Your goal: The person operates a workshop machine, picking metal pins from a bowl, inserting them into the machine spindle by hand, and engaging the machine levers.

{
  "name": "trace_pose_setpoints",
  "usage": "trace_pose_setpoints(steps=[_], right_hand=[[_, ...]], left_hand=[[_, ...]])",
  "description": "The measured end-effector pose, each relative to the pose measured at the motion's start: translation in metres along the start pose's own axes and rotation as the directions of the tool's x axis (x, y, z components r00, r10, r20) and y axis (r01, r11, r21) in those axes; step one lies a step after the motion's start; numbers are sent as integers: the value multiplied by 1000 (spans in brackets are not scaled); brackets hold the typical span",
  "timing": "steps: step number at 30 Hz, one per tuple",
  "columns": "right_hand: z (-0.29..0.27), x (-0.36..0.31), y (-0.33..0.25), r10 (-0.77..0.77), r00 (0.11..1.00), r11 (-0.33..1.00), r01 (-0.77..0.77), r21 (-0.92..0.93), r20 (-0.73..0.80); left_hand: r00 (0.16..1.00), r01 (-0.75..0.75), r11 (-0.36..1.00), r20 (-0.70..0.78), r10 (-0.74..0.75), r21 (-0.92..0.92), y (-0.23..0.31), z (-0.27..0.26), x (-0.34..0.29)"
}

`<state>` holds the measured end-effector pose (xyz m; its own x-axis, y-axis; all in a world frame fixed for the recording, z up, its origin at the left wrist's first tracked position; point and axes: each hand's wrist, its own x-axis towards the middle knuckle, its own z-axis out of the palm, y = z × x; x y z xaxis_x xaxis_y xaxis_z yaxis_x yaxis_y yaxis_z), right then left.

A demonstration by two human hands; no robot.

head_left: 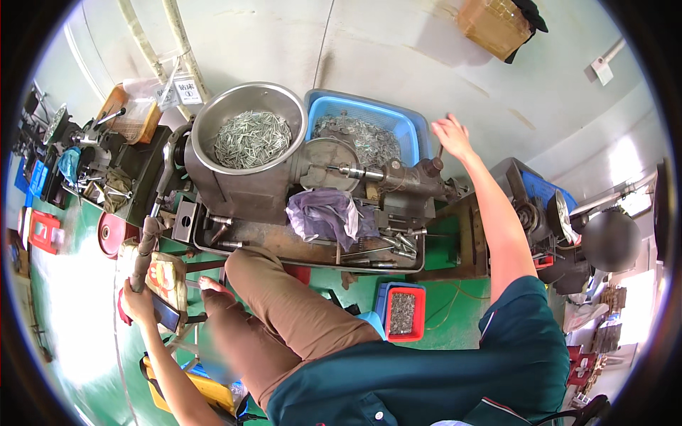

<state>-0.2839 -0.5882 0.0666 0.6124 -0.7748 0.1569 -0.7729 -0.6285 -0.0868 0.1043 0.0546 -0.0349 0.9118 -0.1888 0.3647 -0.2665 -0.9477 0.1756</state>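
Note:
My left hand (138,304) is closed around the wrapped lower end of a long lever (148,245), which rises to the left side of a bench lathe (238,195). My right hand (452,136) has its fingers spread, just over a short handle (435,165) on the lathe's tailstock (406,181). Whether the palm touches that handle is hard to see. Between headstock and tailstock, a slim metal tool (359,172) points left at the round faceplate (328,165). A steel bowl (202,135) of small metal pins (253,139) sits on top of the headstock.
Behind the tailstock stands a blue basket (406,122) of metal pieces. A purple rag (323,214) and loose tools (401,245) lie in the lathe's tray (266,248). On the floor, a red bin (419,312) holds small parts. More machinery (92,160) stands left.

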Motion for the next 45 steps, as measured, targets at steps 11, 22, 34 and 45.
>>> trace_pose_setpoints(steps=[11,22,34,45], right_hand=[[-27,-150,21,120,969,977,-154,-148,-216],[-30,-168,12,163,968,956,-203,-211,-193],[-30,-171,5,179,962,951,-223,-213,-207],[-33,-172,0,232,955,942,-267,-201,-183]], left_hand=[[1000,9,999,12,-9,34,0,-4,-1],[1000,18,1000,5,-18,11,0,-4,-1],[1000,9,1000,6,-9,22,2,-6,-1],[996,-55,998,-69,56,16,7,-9,-2]])
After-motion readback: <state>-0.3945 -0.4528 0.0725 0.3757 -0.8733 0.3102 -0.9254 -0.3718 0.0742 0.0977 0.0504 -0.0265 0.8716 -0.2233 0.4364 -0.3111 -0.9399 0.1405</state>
